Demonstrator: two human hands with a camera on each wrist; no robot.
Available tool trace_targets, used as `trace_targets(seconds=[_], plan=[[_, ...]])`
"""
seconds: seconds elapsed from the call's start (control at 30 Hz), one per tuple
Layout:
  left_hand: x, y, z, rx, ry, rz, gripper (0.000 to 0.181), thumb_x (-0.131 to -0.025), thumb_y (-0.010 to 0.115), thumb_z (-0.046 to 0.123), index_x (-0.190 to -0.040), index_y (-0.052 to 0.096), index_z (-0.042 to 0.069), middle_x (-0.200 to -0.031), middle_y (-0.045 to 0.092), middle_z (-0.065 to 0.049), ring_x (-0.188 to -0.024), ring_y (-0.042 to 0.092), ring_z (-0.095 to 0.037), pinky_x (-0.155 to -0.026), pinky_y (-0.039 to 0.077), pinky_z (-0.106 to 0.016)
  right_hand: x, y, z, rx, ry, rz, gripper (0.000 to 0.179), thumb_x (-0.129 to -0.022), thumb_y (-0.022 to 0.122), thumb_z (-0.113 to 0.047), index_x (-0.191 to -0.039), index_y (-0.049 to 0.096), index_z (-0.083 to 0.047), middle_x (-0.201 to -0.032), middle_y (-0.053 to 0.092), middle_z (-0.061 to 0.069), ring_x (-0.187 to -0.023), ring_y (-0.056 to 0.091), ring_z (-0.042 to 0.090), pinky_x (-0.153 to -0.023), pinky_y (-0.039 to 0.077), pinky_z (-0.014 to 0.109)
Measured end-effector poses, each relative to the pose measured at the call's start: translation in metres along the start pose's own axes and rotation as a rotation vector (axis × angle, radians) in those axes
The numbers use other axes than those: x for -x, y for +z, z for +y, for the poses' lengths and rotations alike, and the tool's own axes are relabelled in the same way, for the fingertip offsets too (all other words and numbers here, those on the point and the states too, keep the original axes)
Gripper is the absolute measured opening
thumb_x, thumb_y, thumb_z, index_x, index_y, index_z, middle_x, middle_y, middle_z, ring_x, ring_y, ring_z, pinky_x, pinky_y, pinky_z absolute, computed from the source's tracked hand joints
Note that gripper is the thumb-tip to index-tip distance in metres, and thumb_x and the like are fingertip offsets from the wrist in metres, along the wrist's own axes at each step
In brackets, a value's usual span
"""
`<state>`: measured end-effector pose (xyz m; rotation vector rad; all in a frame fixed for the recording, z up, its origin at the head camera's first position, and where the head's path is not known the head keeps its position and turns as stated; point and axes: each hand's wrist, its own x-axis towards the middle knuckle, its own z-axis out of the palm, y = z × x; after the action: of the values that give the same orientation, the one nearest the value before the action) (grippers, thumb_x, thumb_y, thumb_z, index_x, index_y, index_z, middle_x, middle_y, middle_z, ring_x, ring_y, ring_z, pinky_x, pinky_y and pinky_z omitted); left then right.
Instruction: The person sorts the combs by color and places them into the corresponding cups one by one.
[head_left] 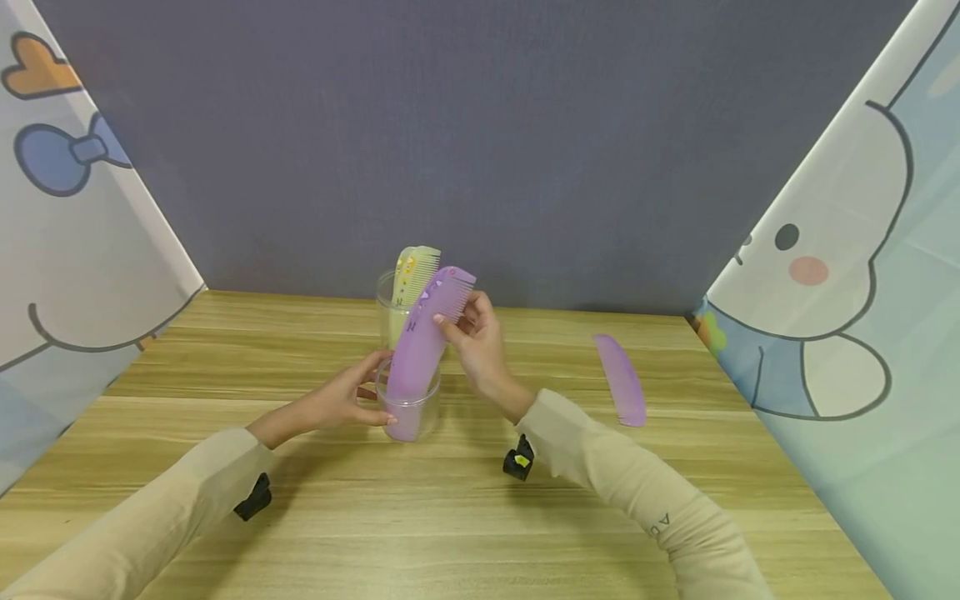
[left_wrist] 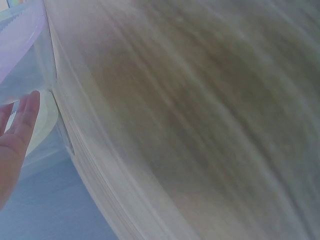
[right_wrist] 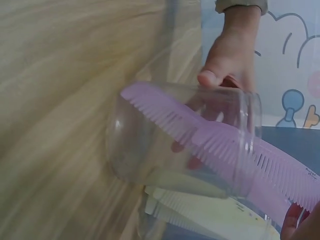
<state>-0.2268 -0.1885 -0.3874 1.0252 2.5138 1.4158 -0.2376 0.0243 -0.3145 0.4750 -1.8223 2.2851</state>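
My left hand [head_left: 347, 398] holds the front clear cup [head_left: 427, 412], thumb on the near side and fingers behind. My right hand [head_left: 480, 346] pinches a purple comb [head_left: 422, 337] by its toothed side, near the upper end. That comb slants into the cup, where the right wrist view shows it overlapping another purple comb [right_wrist: 155, 105]. Right behind stands a second clear cup [head_left: 384, 292] with yellow-green combs [head_left: 412, 279] in it, their lower parts partly hidden. In the left wrist view, fingers of my left hand [left_wrist: 20, 132] lie against the cup.
Another purple comb [head_left: 621, 381] lies on the wooden table [head_left: 450, 525], to the right of my right hand. A dark grey panel [head_left: 465, 150] stands along the back edge, and cartoon-printed sheets [head_left: 840, 275] flank both sides.
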Motion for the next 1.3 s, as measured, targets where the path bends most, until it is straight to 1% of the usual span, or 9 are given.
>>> trace_targets(seconds=[0.13, 0.3, 0.4, 0.53, 0.67, 0.83, 0.97, 1.1, 1.3], plan=[[0.0, 0.0, 0.0, -0.01, -0.002, 0.001, 0.084, -0.071, 0.078, 0.015, -0.136, 0.027, 0.002, -0.128, 0.046, -0.024, -0.109, 0.053, -0.041, -0.08, 0.055, -0.038, 0.003, 0.001, 0.004, -0.002, 0.015, 0.002, 0.033, -0.08, 0.057, 0.012, -0.111, 0.045, 0.006, -0.115, 0.056, 0.027, -0.084, 0.057, 0.012, -0.083, 0.053, 0.031], [0.0, -0.001, 0.0, -0.013, 0.0, -0.002, 0.084, -0.072, 0.078, 0.016, -0.137, 0.027, 0.002, -0.13, 0.044, -0.024, -0.109, 0.053, -0.04, -0.08, 0.055, -0.036, 0.007, 0.002, 0.01, 0.023, 0.033, -0.012, 0.033, -0.082, 0.057, 0.01, -0.112, 0.046, 0.005, -0.115, 0.057, 0.025, -0.086, 0.058, 0.013, -0.084, 0.053, 0.033], [0.0, -0.001, 0.0, -0.008, 0.004, -0.004, 0.084, -0.072, 0.078, 0.015, -0.137, 0.027, 0.002, -0.129, 0.044, -0.024, -0.108, 0.053, -0.04, -0.08, 0.055, -0.036, 0.009, 0.002, 0.014, 0.045, 0.038, -0.018, 0.033, -0.082, 0.058, 0.009, -0.112, 0.046, 0.005, -0.113, 0.058, 0.025, -0.085, 0.058, 0.013, -0.083, 0.053, 0.031], [-0.001, -0.001, 0.0, -0.008, 0.005, 0.001, 0.084, -0.072, 0.078, 0.015, -0.137, 0.027, 0.001, -0.129, 0.044, -0.025, -0.107, 0.053, -0.04, -0.08, 0.055, -0.036, 0.011, 0.002, 0.018, 0.068, 0.02, -0.014, 0.032, -0.081, 0.059, 0.009, -0.11, 0.047, 0.006, -0.109, 0.058, 0.027, -0.081, 0.058, 0.013, -0.078, 0.052, 0.026], [-0.001, -0.001, 0.0, -0.01, 0.006, 0.001, 0.084, -0.071, 0.078, 0.014, -0.136, 0.027, 0.001, -0.128, 0.045, -0.025, -0.107, 0.053, -0.041, -0.08, 0.055, -0.037, 0.013, 0.002, 0.02, 0.091, 0.006, -0.008, 0.031, -0.08, 0.059, 0.009, -0.108, 0.047, 0.007, -0.107, 0.059, 0.028, -0.079, 0.057, 0.012, -0.076, 0.052, 0.025], [-0.001, -0.001, 0.001, -0.016, 0.002, 0.002, 0.085, -0.072, 0.078, 0.015, -0.137, 0.026, 0.001, -0.128, 0.045, -0.025, -0.108, 0.053, -0.041, -0.081, 0.055, -0.037, 0.014, 0.002, 0.022, 0.107, 0.016, -0.007, 0.03, -0.08, 0.06, 0.008, -0.107, 0.048, 0.007, -0.106, 0.058, 0.028, -0.077, 0.056, 0.01, -0.077, 0.053, 0.027], [0.0, -0.001, 0.001, -0.02, -0.005, 0.0, 0.085, -0.072, 0.078, 0.015, -0.137, 0.026, 0.001, -0.13, 0.043, -0.025, -0.108, 0.053, -0.041, -0.081, 0.055, -0.037, 0.016, 0.002, 0.024, 0.16, 0.022, 0.007, 0.03, -0.079, 0.063, 0.007, -0.106, 0.05, 0.006, -0.104, 0.06, 0.025, -0.079, 0.055, 0.012, -0.076, 0.052, 0.025], [0.0, -0.001, 0.001, -0.018, -0.011, -0.001, 0.085, -0.072, 0.078, 0.015, -0.137, 0.026, 0.001, -0.131, 0.043, -0.025, -0.109, 0.053, -0.041, -0.082, 0.055, -0.038, 0.017, 0.002, 0.025, 0.212, 0.037, 0.028, 0.029, -0.077, 0.065, 0.005, -0.103, 0.053, 0.005, -0.099, 0.061, 0.022, -0.078, 0.054, 0.012, -0.074, 0.049, 0.023], [0.0, -0.001, 0.001, -0.015, -0.009, 0.0, 0.085, -0.072, 0.078, 0.016, -0.137, 0.025, 0.001, -0.132, 0.042, -0.025, -0.11, 0.052, -0.041, -0.082, 0.055, -0.037, 0.018, 0.002, 0.026, 0.233, 0.049, 0.044, 0.028, -0.075, 0.067, 0.005, -0.099, 0.054, 0.004, -0.096, 0.06, 0.022, -0.077, 0.054, 0.014, -0.07, 0.048, 0.022]])
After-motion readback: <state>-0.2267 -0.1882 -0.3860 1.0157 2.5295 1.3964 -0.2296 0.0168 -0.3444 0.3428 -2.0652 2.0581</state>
